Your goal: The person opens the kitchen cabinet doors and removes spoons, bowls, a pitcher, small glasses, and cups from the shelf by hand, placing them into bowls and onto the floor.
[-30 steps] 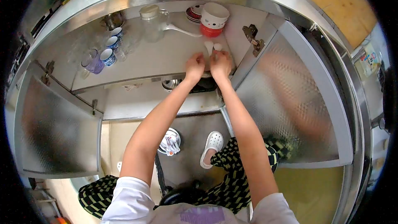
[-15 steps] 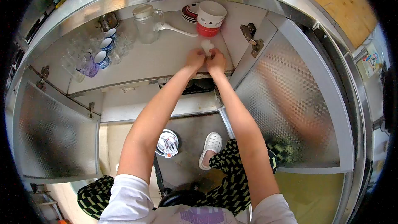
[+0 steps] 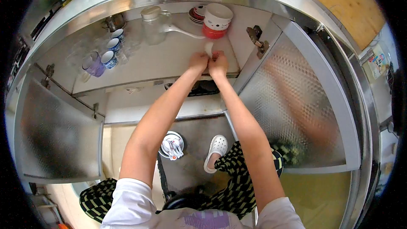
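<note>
My left hand (image 3: 198,62) and my right hand (image 3: 218,63) meet over the front right of the cabinet shelf (image 3: 157,61). Their fingers are closed around a small white curved object (image 3: 209,48); its upper end sticks out past the fingertips, and its kind does not show. Just beyond it stand a white bowl (image 3: 218,18) with a face pattern and a red bowl (image 3: 213,32) under it. A white ladle (image 3: 186,31) lies to the left, with its handle toward the bowls, beside a lidded glass pitcher (image 3: 153,32).
Blue-and-white cups (image 3: 110,60), a purple glass (image 3: 93,64) and several clear glasses fill the shelf's left side. Small plates (image 3: 196,15) are stacked at the back. Open doors flank me, left (image 3: 59,133) and right (image 3: 303,97). A bowl of white spoons (image 3: 172,146) sits below.
Both hands stay close together on the white object, which now shows as a narrower curved shape. The view has shifted slightly; the shelf items stay in place.
</note>
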Tool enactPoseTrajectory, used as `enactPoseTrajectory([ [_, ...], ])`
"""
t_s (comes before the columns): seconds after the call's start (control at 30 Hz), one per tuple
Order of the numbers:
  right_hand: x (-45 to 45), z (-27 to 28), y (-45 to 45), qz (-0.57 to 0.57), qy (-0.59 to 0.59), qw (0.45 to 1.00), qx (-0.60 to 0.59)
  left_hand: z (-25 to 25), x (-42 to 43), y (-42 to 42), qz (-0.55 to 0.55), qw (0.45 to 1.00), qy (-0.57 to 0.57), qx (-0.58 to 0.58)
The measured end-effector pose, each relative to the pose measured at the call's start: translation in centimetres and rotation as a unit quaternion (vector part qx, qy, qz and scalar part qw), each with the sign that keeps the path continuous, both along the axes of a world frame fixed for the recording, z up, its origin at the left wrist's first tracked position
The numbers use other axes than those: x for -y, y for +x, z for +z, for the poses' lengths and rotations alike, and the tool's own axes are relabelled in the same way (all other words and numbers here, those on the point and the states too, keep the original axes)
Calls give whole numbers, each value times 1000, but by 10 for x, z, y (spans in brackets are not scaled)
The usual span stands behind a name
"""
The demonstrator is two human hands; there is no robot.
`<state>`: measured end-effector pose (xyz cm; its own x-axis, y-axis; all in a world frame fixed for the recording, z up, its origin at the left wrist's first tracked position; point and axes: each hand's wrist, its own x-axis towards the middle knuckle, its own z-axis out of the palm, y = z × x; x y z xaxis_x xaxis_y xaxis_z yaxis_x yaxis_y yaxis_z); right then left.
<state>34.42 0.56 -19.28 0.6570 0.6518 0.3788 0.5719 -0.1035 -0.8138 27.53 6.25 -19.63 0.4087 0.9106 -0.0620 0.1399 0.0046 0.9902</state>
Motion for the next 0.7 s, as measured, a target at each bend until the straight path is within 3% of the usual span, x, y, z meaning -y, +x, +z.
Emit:
enactPoseTrajectory([
  [0.17, 3, 6, -18, 9, 7, 1000, 11, -5, -2, -5, 66, 995, -67, 20],
  [0.23, 7, 12, -25, 8, -4, 1000, -11, 2, 1, -11, 23, 980, -179, 90],
  [0.33, 7, 13, -32, 29, -4, 999, -25, 30, 24, -23, 60, 969, -212, 111],
  [0.47, 14, 16, -46, 78, 69, 995, 0, 12, 12, -31, 56, 952, -259, 154],
  [0.5, 19, 21, -52, 93, 95, 991, -17, 12, 13, -34, 42, 936, -276, 213],
  [0.53, 24, 26, -58, 95, 95, 991, -17, 12, 14, -38, 28, 917, -291, 272],
  [0.7, 45, 41, -88, 123, 89, 988, -4, 8, 23, -74, 32, 901, -304, 307],
])
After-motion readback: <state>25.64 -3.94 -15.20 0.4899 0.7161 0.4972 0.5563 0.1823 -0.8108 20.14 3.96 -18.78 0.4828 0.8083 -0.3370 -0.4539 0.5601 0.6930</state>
